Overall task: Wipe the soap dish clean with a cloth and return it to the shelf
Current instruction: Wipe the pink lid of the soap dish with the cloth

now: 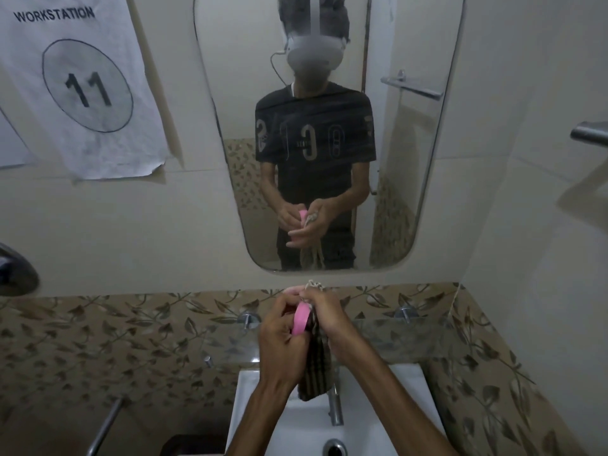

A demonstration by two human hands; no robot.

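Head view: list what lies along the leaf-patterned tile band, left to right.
Left shelf bracket → left hand → pink soap dish → striped cloth → right hand → right shelf bracket.

A wall mirror (329, 133) hangs above a white sink (250, 406) and tap (335, 406); a "Workstation 11" paper sign (82, 87) is posted left.

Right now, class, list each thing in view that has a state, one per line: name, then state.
Soap dish: pink, held on edge above the sink.
Cloth: striped, pressed to the dish, end hanging down.
Left hand: grips the dish.
Right hand: grips the cloth.
Glass shelf: bare where visible.
Tap: no water seen running.
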